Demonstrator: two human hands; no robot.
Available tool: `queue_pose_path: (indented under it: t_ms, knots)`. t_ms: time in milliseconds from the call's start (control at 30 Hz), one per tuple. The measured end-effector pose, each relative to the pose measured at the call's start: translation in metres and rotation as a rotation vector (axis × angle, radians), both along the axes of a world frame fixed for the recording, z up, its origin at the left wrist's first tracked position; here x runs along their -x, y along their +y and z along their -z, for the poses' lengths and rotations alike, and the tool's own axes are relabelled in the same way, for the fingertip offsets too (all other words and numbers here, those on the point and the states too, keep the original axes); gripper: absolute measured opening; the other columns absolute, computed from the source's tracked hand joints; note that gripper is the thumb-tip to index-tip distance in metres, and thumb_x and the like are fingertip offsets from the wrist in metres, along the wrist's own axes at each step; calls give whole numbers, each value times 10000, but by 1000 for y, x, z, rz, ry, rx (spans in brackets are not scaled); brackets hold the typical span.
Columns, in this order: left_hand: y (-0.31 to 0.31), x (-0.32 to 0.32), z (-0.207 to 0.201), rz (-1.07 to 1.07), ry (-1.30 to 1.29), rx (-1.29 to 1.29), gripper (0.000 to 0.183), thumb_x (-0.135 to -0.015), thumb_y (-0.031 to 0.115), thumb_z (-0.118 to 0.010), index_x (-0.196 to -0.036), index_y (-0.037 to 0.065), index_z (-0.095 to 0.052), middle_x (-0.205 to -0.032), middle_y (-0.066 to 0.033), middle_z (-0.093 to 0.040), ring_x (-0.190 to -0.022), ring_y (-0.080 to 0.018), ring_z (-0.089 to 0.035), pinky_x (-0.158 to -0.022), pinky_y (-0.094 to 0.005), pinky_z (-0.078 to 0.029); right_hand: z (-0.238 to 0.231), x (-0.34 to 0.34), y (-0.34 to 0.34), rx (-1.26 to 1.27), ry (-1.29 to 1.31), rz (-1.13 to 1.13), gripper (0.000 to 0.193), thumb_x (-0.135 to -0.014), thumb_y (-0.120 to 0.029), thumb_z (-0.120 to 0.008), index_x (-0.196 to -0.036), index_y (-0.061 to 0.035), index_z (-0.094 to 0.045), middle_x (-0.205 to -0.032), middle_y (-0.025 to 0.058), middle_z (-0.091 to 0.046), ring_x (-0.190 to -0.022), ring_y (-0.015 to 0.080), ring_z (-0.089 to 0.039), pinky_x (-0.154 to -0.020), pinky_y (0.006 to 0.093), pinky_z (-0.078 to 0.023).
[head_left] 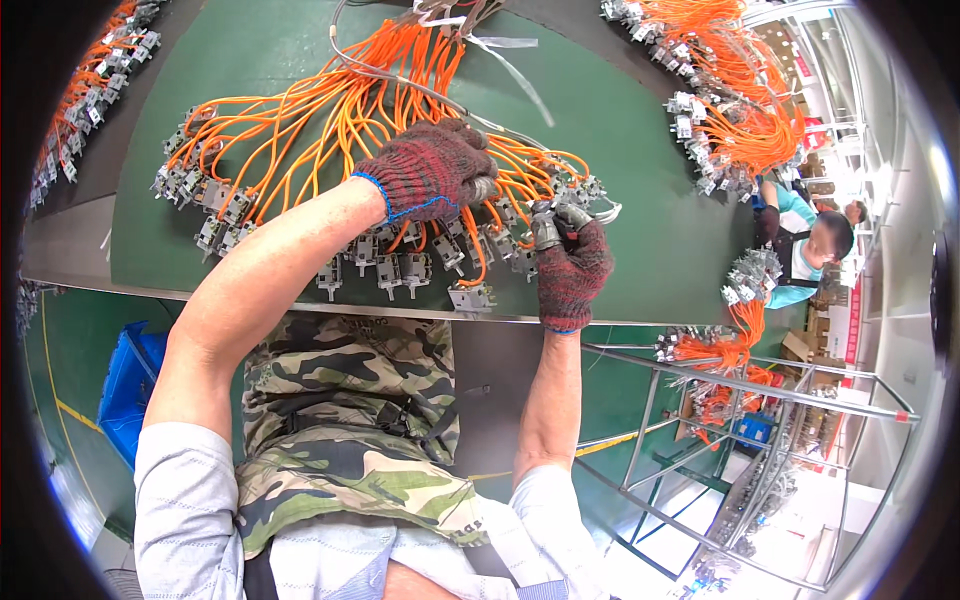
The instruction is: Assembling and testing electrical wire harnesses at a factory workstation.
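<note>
A wiring harness of orange wires (330, 110) fans out over the green tabletop (640, 190), with many small grey connectors (405, 268) at the wire ends. My left hand (430, 170), in a dark red and grey knit glove, is closed over the middle of the bundle. Its fingertips are turned away, so what they grip is hidden. On the right side of the fan, my right hand (574, 268) wears a matching glove with grey fingertips. Its thumb and fingers pinch at a grey connector, which they partly cover. One connector (472, 298) lies at the table's front edge.
White tape strips (515, 80) hang from the bundle's top. More orange harnesses (745, 110) lie to the right and far left. A blue bin (132, 390) stands below left. A metal frame rack (740, 385) stands at right, near another person (800, 240) in a teal top.
</note>
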State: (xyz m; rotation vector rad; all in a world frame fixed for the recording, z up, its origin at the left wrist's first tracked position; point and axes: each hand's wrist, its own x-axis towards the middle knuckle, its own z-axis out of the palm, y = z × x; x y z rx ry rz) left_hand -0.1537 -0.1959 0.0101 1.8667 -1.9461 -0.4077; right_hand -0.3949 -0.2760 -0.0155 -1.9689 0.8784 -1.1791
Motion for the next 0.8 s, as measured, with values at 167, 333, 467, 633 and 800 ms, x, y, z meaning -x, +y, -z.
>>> queue_pose_path:
  t_ms: [167, 333, 467, 633, 800]
  knots:
    - [3, 0, -4, -18, 10, -31, 394, -1026, 442, -618, -1270, 171, -768, -1465, -159, -629, -1428, -364, -516, -1195, -527, -406, -1, -6, 0, 137, 53, -23, 219, -845, 0, -829, -1051, -23, -757, -1052, 122, -751, -928, 204, -725, -840, 339, -595]
    - [2, -1, -6, -7, 9, -44, 386, -1025, 437, -626, -1262, 170, -772, -1467, -157, -629, -1427, -367, -517, -1199, -526, -401, -6, 0, 0, 86, 135, -36, 234, -833, -5, -835, -1052, -38, -762, -1067, 134, -758, -941, 219, -734, -836, 351, -602]
    - [1, -1, -2, 0, 9, -23, 380, -1022, 433, -636, -1255, 168, -776, -1463, -159, -632, -1424, -368, -522, -1200, -523, -402, -5, 6, -8, 111, 144, -113, 261, -825, -2, -840, -1068, -39, -753, -1069, 131, -763, -946, 233, -745, -836, 356, -608]
    - [0, 0, 0, -14, -3, -20, 387, -1024, 445, -639, -1252, 165, -779, -1466, -163, -630, -1420, -371, -528, -1192, -514, -417, 6, 10, -19, 124, 81, -178, 258, -837, 23, -824, -1074, -40, -745, -1074, 122, -766, -934, 221, -748, -835, 343, -608]
    - [-4, -2, 5, 9, 11, 14, 382, -1024, 445, -646, -1243, 165, -785, -1457, -165, -638, -1406, -364, -544, -1182, -498, -434, -16, 2, -21, -287, -122, -168, 211, -917, -15, -786, -1118, -24, -722, -979, 74, -754, -842, 119, -705, -719, 300, -598]
